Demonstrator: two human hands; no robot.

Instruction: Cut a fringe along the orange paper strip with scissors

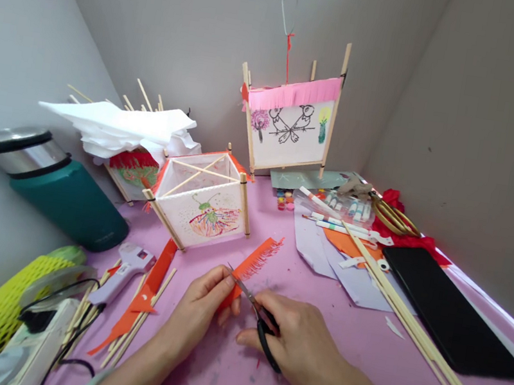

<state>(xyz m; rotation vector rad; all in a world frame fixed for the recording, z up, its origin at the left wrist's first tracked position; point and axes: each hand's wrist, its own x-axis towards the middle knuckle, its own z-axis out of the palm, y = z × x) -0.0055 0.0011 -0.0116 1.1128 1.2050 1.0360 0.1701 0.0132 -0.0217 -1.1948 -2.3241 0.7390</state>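
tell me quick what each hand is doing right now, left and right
Left hand: closed, pinching the red fringed paper strip.
Right hand: closed on the black-handled scissors, blades at the strip.

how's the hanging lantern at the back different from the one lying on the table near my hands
The hanging lantern is upright on a wire hook; the lying lantern is tipped onto its side on the purple table. The hanging lantern has a pink fringe along its top and a black outline drawing; the lying lantern shows an orange-edged frame and a coloured fan-like drawing. Both have wooden stick frames and white paper panels.
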